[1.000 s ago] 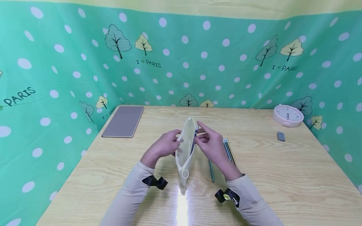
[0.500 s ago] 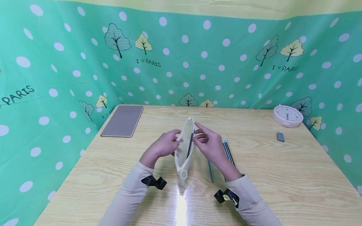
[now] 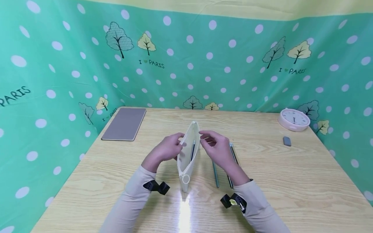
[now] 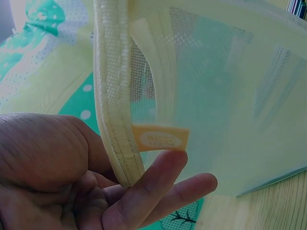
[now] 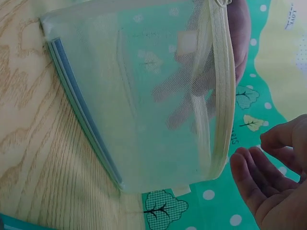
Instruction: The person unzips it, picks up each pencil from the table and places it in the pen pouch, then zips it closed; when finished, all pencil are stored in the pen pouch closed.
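Note:
A pale, see-through mesh zip pouch (image 3: pixel 189 161) stands on end with its long zipped mouth gaping upward. My left hand (image 3: pixel 166 148) grips the zip edge on its left side; an orange label (image 4: pixel 160 138) hangs by those fingers in the left wrist view. Inside the pouch leans a dark pencil (image 3: pixel 192 151). Seen through the mesh in the right wrist view, a blue pencil (image 5: pixel 86 110) lies along the bottom. At the pouch's right rim my right hand (image 3: pixel 216 147) hovers with fingers loosely bent, nothing between them. The right wrist view shows it (image 5: pixel 273 177) apart from the zip.
A teal pencil (image 3: pixel 215 174) lies right of the pouch, with several more pencils (image 3: pixel 234 154) partly under my right wrist. A grey eraser (image 3: pixel 287 141) and a pink round clock (image 3: pixel 294 119) are at the right. A grey notebook (image 3: pixel 124 124) lies back left.
The pencil has left my right fingers and dropped lower into the pouch. My right fingertips have drawn in at the rim. My left hand still holds the pouch.

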The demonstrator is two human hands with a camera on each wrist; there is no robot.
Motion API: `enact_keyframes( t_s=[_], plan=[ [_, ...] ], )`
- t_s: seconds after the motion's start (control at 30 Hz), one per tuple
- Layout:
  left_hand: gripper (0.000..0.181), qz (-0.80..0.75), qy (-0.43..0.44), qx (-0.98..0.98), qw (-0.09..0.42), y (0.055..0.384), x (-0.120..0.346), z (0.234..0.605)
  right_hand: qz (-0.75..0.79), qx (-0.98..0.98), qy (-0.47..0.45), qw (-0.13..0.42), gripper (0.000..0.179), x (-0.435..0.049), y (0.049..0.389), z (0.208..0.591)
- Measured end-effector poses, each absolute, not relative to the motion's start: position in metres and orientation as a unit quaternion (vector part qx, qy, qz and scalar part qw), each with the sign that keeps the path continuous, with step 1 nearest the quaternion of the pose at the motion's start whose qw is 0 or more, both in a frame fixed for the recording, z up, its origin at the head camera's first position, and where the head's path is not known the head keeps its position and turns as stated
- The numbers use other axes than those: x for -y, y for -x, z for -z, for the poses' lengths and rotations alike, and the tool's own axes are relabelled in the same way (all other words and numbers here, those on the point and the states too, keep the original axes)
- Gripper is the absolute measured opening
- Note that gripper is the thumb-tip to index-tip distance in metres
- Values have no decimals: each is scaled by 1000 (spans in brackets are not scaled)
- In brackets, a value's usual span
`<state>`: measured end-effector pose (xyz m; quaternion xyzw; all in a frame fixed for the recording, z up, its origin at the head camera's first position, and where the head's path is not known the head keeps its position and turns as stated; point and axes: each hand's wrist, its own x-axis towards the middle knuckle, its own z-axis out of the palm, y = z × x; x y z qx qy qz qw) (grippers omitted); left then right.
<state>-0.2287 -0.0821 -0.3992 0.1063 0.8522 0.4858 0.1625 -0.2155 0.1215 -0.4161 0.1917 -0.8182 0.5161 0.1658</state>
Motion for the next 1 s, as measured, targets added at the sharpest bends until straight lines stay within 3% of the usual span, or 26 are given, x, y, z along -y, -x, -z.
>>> enact_keyframes(
  t_s=[0.3,0.63,1.0],
  plan=[
    [42,-489,-111,-850,162,231,85,397,-507,831,-190,131,19,-135,222,410],
    [42,-486,-107,-852,160,232,89,400,-521,842,-108,87,24,-186,245,406],
    [43,-473,-114,-858,165,230,87,399,-302,943,-80,-112,36,-236,273,440]
  ],
)
